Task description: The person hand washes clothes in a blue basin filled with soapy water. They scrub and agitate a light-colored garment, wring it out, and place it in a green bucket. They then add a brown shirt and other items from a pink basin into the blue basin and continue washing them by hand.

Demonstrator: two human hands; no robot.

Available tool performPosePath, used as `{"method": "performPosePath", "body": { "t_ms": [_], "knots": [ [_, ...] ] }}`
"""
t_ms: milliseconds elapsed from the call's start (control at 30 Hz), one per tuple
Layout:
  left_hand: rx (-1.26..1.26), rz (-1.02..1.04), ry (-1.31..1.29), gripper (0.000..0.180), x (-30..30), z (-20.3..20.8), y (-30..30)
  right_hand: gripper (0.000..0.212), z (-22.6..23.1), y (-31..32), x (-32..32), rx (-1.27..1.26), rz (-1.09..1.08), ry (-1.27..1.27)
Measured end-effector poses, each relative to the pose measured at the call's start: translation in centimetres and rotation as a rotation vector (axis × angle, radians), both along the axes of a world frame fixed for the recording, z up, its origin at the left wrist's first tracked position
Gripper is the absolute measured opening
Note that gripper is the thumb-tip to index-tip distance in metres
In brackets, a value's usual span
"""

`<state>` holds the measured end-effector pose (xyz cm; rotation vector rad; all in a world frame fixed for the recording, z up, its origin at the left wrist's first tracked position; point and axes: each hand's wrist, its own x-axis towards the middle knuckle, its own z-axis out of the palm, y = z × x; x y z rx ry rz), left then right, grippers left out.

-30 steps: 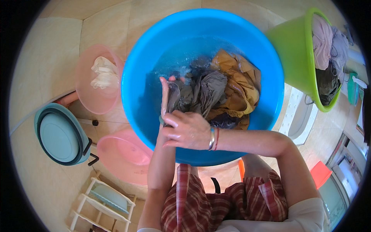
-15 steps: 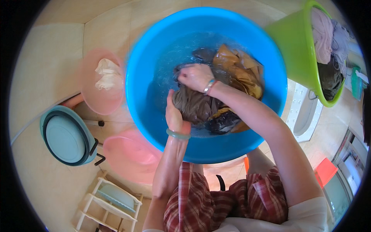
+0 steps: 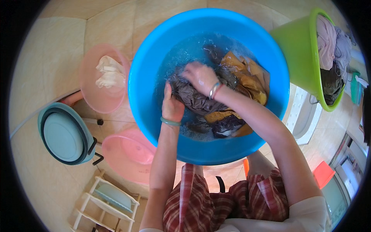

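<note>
A dark grey-brown wet garment is bunched in the large blue tub, partly under the soapy water. My left hand, with a green bangle at the wrist, holds the garment's left edge. Its thumb points up and the other fingers are mostly hidden under the cloth. Over the top of the same garment, my right hand is closed on the fabric, its curled fingers blurred by motion. Mustard-brown cloth lies right of it, and a dark piece with some white is nearer to me.
At the right, a tilted green bucket holds several clothes beside a white squat toilet. On the left are a pink basin with white cloth, a teal folding basin, another pink basin and a small rack.
My right hand has moved slightly right and down, opening a little wider gap from the left. The dark garment is spread further, and my left hand sits lower against its edge.
</note>
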<state>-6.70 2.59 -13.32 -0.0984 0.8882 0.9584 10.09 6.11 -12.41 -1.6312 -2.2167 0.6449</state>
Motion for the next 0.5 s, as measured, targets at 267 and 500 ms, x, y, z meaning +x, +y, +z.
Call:
{"method": "performPosePath", "body": {
  "t_ms": [267, 500],
  "knots": [
    [0.071, -0.155, -0.012, 0.045, -1.2, 2.1, 0.4, 0.025, 12.2, -6.5, -7.5, 0.209, 0.249, 0.419],
    [0.214, 1.386, -3.037, 0.033, 10.7, 10.9, 1.0, 0.019, 9.4, -2.4, -5.3, 0.257, 0.024, 0.137]
  ]
}}
